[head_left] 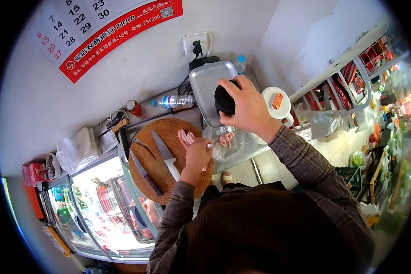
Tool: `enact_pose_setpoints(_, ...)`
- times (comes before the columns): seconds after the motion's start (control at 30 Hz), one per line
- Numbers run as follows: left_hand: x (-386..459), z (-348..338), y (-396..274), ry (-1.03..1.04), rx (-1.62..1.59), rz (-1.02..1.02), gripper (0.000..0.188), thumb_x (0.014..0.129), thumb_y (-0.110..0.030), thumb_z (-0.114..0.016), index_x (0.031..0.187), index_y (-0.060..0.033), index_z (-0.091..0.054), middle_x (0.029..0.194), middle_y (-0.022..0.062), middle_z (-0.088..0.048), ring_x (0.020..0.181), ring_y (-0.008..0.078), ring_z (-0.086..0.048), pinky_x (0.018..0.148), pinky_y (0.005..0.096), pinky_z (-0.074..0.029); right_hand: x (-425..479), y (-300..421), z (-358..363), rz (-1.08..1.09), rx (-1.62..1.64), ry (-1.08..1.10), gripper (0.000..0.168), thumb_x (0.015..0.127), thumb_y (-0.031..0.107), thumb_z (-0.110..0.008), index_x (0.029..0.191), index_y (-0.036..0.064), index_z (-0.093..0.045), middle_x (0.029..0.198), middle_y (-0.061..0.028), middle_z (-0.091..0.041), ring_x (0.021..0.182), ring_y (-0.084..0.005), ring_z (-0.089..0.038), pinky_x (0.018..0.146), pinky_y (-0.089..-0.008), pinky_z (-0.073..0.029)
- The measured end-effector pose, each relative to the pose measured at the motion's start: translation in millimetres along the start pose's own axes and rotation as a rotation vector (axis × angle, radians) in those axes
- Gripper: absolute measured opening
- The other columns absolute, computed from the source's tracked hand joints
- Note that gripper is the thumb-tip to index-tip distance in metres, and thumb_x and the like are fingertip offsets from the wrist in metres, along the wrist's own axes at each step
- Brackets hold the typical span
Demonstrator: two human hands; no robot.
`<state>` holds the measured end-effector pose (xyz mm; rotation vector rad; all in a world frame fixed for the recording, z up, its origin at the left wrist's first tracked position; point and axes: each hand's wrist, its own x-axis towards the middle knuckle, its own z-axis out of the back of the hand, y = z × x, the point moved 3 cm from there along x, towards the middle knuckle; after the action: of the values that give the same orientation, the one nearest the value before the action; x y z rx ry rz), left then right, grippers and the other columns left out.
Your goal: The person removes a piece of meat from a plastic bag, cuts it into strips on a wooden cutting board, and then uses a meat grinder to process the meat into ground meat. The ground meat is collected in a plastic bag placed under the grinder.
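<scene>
My right hand [250,106] grips a black pusher [225,98] over the metal tray [205,80] of what looks like a meat grinder. Below the tray, ground meat [226,139] lies in a clear plastic bag [233,150] by the metal outlet [225,130]. My left hand [197,156] is over the right part of a round wooden chopping block [171,126], its fingers closed on a small pale piece of meat [209,145]. More raw meat [186,138] lies just beyond it. A white-handled knife [162,145] and a dark-handled knife [142,169] rest on the block.
Behind the block are a plastic bottle [173,101], a red can [135,108] and a cleaver [109,140]. A lidded white container [276,102] stands right of the tray. A glass display case [106,205] holding meat is at left; a shelf rack [339,89] is at right.
</scene>
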<state>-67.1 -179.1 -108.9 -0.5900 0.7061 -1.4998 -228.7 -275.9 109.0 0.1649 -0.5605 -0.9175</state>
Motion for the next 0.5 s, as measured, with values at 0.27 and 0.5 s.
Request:
enact_pose_setpoints(0.27,-6,-53,-28,0.261,0.397,-0.318,0.017,0.079,-0.017,-0.069,0.091,-0.0064,-0.073,0.106,0.0098,-0.066,0.11,0.0296,-0.059,0.092,0.048,-0.048,0,1,-12,0.047,-0.027,0.005,0.068,0.062,0.023,-0.082,0.126,0.015,-0.058,0.108,-0.0145,-0.053,0.099,-0.0347,-0.061,0.072,-0.0452,-0.059)
enact_pose_setpoints(0.5,-11,-62,-28,0.164,0.566,-0.417,0.013,0.079,-0.015,-0.066,0.087,-0.0088,-0.073,0.111,0.0108,-0.063,0.119,0.0289,-0.054,0.115,0.058,-0.028,0,-3,-20,0.045,-0.032,-0.004,0.07,0.063,0.024,-0.082,0.127,0.015,-0.057,0.107,-0.0142,-0.053,0.098,-0.0341,-0.06,0.073,-0.044,-0.059)
